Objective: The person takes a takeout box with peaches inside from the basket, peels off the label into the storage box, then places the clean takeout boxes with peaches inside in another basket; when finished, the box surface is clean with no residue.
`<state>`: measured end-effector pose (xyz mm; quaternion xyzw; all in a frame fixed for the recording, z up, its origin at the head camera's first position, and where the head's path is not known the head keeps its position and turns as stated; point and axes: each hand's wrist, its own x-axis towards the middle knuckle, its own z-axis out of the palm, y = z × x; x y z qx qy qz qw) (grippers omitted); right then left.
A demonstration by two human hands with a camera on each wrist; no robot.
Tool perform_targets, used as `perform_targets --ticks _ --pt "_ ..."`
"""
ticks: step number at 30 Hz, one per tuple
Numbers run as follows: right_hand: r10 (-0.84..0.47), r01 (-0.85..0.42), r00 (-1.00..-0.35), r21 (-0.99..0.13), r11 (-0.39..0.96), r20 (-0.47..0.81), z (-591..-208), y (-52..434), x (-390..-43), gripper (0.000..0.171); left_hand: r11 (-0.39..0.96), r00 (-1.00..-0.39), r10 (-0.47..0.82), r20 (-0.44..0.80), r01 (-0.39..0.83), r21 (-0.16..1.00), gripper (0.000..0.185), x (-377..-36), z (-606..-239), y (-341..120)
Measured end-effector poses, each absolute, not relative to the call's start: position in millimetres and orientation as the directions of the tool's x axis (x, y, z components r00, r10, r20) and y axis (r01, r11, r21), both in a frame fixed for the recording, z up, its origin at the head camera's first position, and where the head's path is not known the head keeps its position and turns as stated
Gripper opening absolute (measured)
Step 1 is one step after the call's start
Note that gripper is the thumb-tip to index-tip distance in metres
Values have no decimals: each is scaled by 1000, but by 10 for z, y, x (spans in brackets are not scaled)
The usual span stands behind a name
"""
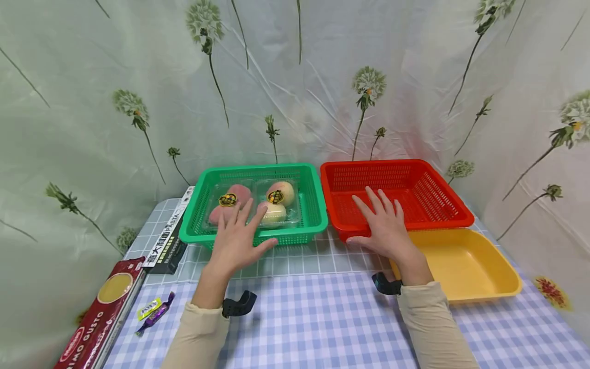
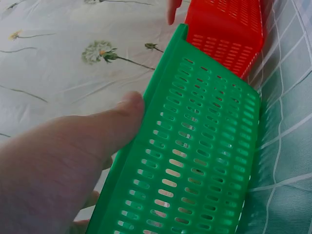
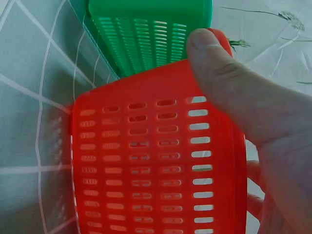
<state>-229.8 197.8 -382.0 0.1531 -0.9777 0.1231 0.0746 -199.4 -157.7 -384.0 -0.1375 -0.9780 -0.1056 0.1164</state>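
- L hand (image 1: 236, 242): flat, fingers spread wide, lying over near rim of green basket (image 1: 310, 218); thumb out along basket's front wall. Holds nothing.
- Just past L fingertips, inside basket: clear pack of peaches (image 1: 253, 203).
- R hand (image 1: 384, 228): also flat & wide, fingers over near rim of red basket (image 1: 442, 202), thumb against front wall.
- Baskets side by side, between the hands they nearly touch.
- Yellow tray (image 1: 465, 264) just R of R wrist.
- Pasta boxes (image 1: 138, 277) + candy (image 1: 154, 309) well L of L arm.

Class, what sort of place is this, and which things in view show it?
Probably a makeshift tabletop set: a checked tablecloth, a floral sheet backdrop, and plastic baskets, green and red, under a person's hands.
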Motion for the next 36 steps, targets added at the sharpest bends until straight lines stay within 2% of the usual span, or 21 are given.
perform_targets --ticks 9,14,17,21,27,36 --pt "-301 -392 -911 -374 840 281 -3820 1852 -2284 101 927 -908 143 393 262 269 69 -2052 -3778 -1668" --pt "-323 -444 -889 -438 782 326 -3813 1718 -2270 96 900 -869 20 495 231 370 56 -2128 -3778 -1777" --pt "-335 -482 -873 -516 709 355 -3812 1621 -2260 88 878 -852 -68 519 195 436 51 -2159 -3791 -1860" --pt "-330 -515 -857 -620 593 396 -3824 1479 -2248 77 860 -852 -174 494 113 498 50 -2172 -3808 -1980" --pt "-384 -572 -819 -666 479 426 -3801 1216 -2278 66 826 -856 -299 422 -12 563 49 -2128 -3796 -2168" --pt "-330 -445 -888 -779 443 320 -3735 985 -2381 55 738 -895 -374 244 -128 662 56 -2135 -3833 -2395"
